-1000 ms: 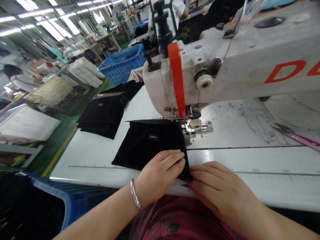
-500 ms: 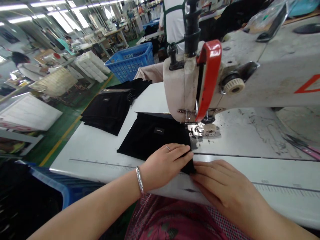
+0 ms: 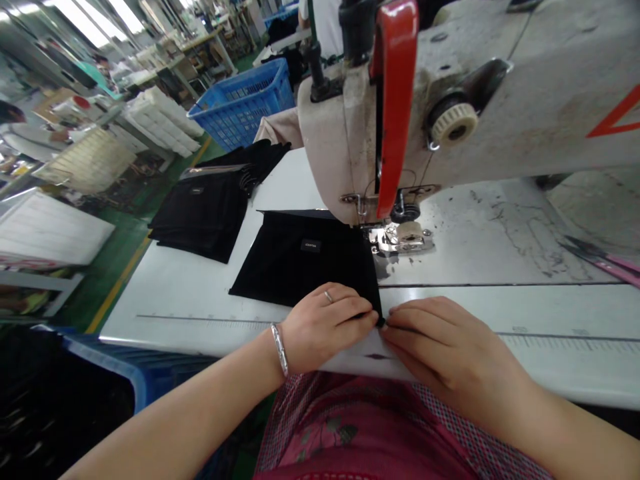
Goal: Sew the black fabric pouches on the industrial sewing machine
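A flat black fabric pouch (image 3: pixel 280 260) with a small label (image 3: pixel 311 246) lies on the white sewing table (image 3: pixel 185 293). Its right edge runs up to the presser foot (image 3: pixel 395 237) of the sewing machine (image 3: pixel 330 147). My left hand (image 3: pixel 330 327), with a ring and a silver bracelet, is closed on the pouch's near right corner, fingers bent and pressed together. Right beside it, my right hand (image 3: pixel 435 340) pinches the very tip of that same corner. The fingertips of both hands almost meet there. The needle is hidden behind the machine head.
A stack of black pouches (image 3: pixel 200 213) lies at the table's left side. Pink-handled scissors (image 3: pixel 605 260) rest at the right. A blue crate (image 3: pixel 245 100) stands beyond the table, and a blue bin (image 3: pixel 120 367) with dark items stands at lower left. Other people work farther back.
The camera view has tilted down and come closer. My left fingers have drawn back to the pouch's near corner and bent, and my right fingertips now pinch its tip. The pouch stays beside the presser foot.
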`<state>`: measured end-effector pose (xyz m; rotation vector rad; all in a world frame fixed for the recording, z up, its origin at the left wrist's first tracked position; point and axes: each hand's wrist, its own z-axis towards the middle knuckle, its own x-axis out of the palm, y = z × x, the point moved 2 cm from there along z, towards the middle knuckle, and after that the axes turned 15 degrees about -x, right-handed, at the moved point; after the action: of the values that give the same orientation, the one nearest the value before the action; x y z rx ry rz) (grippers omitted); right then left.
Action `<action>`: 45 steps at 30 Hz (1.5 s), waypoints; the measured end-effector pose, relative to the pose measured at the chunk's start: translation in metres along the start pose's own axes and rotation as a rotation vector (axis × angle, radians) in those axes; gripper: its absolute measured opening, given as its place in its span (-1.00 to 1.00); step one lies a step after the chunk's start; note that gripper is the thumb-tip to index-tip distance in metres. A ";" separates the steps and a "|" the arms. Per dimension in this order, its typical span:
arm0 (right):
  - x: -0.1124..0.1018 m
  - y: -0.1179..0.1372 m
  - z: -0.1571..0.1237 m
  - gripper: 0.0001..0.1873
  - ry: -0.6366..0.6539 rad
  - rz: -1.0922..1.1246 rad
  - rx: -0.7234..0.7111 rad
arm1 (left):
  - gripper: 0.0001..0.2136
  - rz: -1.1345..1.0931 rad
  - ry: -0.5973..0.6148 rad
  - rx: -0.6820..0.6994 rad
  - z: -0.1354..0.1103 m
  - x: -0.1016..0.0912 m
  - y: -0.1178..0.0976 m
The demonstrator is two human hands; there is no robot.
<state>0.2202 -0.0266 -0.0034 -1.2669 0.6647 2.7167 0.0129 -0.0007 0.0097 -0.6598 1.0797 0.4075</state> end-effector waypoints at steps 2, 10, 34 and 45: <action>0.000 0.000 0.000 -0.82 -0.005 -0.005 -0.001 | -0.79 -0.026 0.012 0.006 -0.001 0.001 0.001; 0.004 0.000 -0.004 -0.83 0.024 -0.034 0.089 | -0.81 -0.143 0.026 0.046 -0.003 0.004 0.006; -0.008 -0.067 0.037 -0.69 0.269 -0.256 0.073 | -0.82 -0.074 0.007 -0.036 0.049 0.007 0.074; -0.002 -0.075 0.038 -0.67 0.281 -0.454 0.140 | -0.87 -0.055 -0.082 -0.233 0.070 0.010 0.097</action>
<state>0.2128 0.0573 -0.0065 -1.5545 0.5003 2.1196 0.0058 0.1176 -0.0061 -0.8698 0.9417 0.5128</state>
